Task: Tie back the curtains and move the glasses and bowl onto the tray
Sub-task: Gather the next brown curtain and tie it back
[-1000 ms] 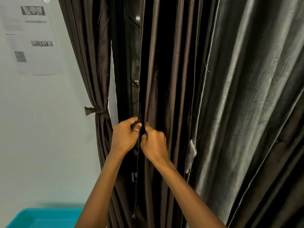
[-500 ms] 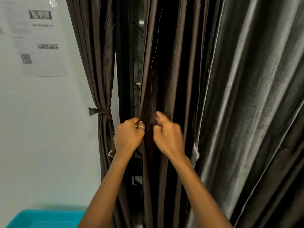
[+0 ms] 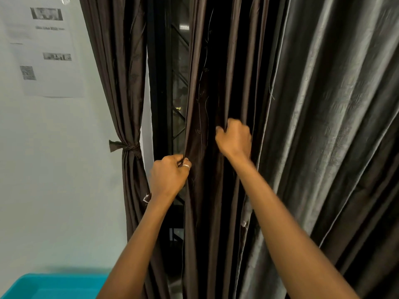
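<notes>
The left hand (image 3: 169, 176) was clamped on the leading edge of the brown curtain (image 3: 216, 83), fingers curled tight around the hem. Up and to the right of that grip, the right hand (image 3: 234, 138) was closed on a fold of the same panel, knuckles toward the camera. Left of the left grip hung another brown panel (image 3: 116, 61), already cinched by a knotted tie (image 3: 127, 146) against the wall (image 3: 54, 169). Right of the right grip fell a heavier grey curtain (image 3: 334, 126). The brown cloth looked thin, soft and slightly slick, so it would likely bunch easily but slip from a loose hold; gathering the folds at about tie height seemed the sensible place to take it. A turquoise tray (image 3: 43, 285) showed below the left forearm; no glasses or bowl were in view.
</notes>
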Available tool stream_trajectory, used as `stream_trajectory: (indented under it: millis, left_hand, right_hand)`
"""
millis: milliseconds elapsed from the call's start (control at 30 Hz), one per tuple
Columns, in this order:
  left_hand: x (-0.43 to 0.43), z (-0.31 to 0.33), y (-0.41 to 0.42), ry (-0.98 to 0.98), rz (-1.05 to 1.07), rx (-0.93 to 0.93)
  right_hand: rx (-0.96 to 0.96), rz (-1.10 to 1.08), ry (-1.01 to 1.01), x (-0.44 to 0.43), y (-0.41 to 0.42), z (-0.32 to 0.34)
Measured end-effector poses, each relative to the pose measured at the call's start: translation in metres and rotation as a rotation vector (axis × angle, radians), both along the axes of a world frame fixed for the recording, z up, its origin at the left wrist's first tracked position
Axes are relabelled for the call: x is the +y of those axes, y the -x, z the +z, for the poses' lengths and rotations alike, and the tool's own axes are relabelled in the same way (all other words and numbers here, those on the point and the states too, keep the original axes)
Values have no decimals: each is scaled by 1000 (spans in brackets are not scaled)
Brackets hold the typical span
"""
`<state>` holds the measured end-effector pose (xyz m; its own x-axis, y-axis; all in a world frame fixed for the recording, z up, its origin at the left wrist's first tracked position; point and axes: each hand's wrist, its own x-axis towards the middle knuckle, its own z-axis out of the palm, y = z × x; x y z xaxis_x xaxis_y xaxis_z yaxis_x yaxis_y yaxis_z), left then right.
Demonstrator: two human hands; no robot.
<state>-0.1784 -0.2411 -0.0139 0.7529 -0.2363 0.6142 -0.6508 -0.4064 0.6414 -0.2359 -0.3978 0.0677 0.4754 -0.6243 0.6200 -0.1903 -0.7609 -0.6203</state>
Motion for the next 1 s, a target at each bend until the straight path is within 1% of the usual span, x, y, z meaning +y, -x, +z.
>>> stream_trajectory:
  millis: [100, 167, 267, 400, 567, 767, 833, 933, 1000]
  left_hand:
    - [-2, -1, 0, 5, -7, -9]
    - [-4, -3, 1, 1, -20, -17]
    - [-8, -6, 2, -15, -28, -25]
    - [-16, -8, 4, -37, -121, -22]
    - [-23, -10, 2, -68, -120, -54]
    - [-25, -9, 3, -91, -149, -25]
    - [-27, -7, 7, -94, -115, 18]
    - [-32, -3, 9, -97, 5, -12]
    - [-34, -2, 9, -90, 43, -33]
  right_hand:
    - [42, 45, -83, 11, 3, -70]
    - [58, 97, -96, 19, 6, -108]
    - [64, 105, -53, 24, 8, -133]
    - [110, 193, -45, 33, 6, -129]
    - [110, 312, -16, 45, 4, -131]
    - [159, 351, 52, 42, -1, -129]
    - [210, 348, 79, 39, -3, -130]
    - [217, 372, 97, 38, -6, -134]
    - [226, 423, 64, 35, -3, -130]
